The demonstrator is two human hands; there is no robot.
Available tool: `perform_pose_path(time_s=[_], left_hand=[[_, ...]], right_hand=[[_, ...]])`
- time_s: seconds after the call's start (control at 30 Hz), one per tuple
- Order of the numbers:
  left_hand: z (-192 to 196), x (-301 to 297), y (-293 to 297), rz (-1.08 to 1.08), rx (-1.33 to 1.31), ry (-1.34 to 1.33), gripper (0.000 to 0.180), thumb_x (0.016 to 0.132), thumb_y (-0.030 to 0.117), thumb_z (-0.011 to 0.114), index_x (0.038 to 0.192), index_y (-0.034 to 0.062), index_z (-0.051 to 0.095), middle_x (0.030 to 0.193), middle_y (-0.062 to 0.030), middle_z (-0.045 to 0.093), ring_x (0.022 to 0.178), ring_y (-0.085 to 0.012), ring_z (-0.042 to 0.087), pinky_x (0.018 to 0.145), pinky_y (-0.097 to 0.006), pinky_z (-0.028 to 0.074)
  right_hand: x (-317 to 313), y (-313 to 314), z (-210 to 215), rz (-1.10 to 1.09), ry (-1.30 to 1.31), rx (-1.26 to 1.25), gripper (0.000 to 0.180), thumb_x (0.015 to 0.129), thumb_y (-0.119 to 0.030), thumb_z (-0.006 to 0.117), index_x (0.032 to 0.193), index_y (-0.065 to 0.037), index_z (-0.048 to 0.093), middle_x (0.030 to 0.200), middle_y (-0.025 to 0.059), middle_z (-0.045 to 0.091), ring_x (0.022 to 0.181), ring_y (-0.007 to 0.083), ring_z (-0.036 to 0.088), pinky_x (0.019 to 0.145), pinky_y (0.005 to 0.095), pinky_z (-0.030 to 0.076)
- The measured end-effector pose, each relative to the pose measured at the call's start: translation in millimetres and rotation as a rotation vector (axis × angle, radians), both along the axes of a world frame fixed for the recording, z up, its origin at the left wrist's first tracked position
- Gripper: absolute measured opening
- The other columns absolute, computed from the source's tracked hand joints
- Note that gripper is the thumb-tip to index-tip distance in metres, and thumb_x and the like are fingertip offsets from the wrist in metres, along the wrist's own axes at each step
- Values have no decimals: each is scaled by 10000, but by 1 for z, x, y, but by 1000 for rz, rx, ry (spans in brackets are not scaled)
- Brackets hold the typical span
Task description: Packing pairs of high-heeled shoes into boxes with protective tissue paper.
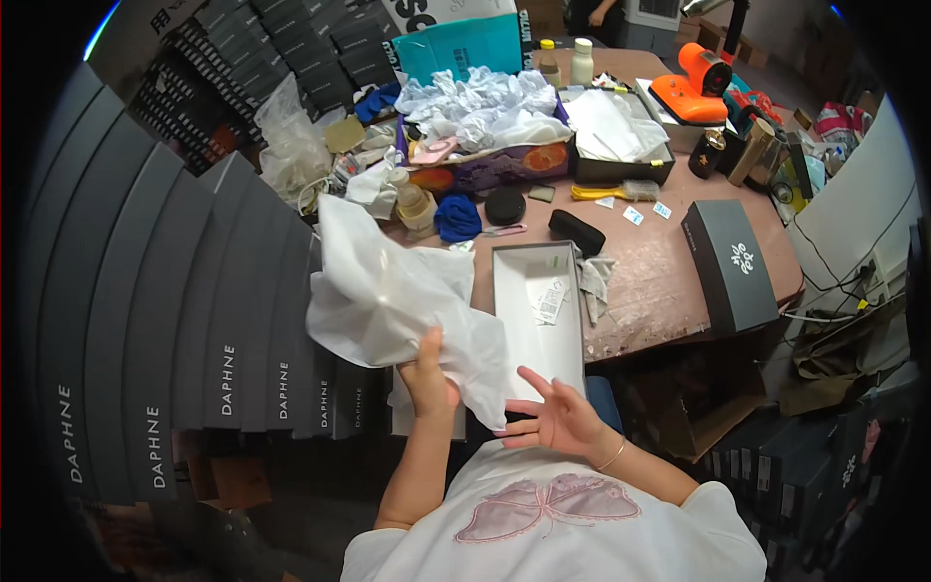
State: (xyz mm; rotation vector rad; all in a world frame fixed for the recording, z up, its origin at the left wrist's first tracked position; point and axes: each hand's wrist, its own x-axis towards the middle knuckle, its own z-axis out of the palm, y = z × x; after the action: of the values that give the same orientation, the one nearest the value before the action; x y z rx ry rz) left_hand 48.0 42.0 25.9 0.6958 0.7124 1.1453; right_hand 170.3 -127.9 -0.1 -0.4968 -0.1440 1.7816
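A loose white bag-like wrapping (388,291), thin and slightly see-through, hangs in front of me. My left hand (430,373) grips its lower part with the thumb on top; whatever lies inside cannot be made out. Close to the wrapping's lower right corner is my right hand (558,417), palm up and fingers spread, with nothing held in it. Just beyond that hand lies an uncovered white-lined shoebox (524,281) at the table's near edge, with a printed white label inside.
Tall stacks of dark grey shoeboxes (136,291) rise on the left. A closed dark box (729,267) stands at the table's right. Farther back are a carton of crumpled white paper (475,107), a yellow-handled brush (601,192), a blue cloth (457,218) and an orange device (690,89).
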Motion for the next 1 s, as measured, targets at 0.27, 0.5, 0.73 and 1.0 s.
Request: perform_pose_path(time_s=[0.27,0.5,0.73,1.0], left_hand=[[-12,28,-66,-1331,473,554,617,811,183,747,1334,1,474,1277,-139,564,1175,-218,531,985,-333,422],[-111,84,13,-914,2039,1337,273,817,84,565,1081,56,623,1163,-156,567,1250,-296,445,1079,-630,221],[18,96,63,-291,1165,833,221,796,24,633,1017,32,648,957,-99,630,947,-229,608,950,-434,406],[35,81,62,-7,1524,825,266,741,-22,658,981,92,665,997,-54,613,1035,-265,594,1081,-495,299]], right_hand=[[65,-14,31,-904,-469,-73,664,844,-226,660,1386,1,351,1300,126,505,1171,244,530,989,403,453],[101,-39,32,-1030,-801,45,684,824,-216,687,1382,8,361,1289,117,520,1149,240,541,966,388,463],[87,5,9,-707,-892,-94,620,798,-77,670,1343,19,388,1232,109,533,1085,190,543,937,329,449],[37,66,-48,418,-2166,-31,606,763,-298,742,1221,28,516,1091,245,577,980,400,599,796,449,508]])
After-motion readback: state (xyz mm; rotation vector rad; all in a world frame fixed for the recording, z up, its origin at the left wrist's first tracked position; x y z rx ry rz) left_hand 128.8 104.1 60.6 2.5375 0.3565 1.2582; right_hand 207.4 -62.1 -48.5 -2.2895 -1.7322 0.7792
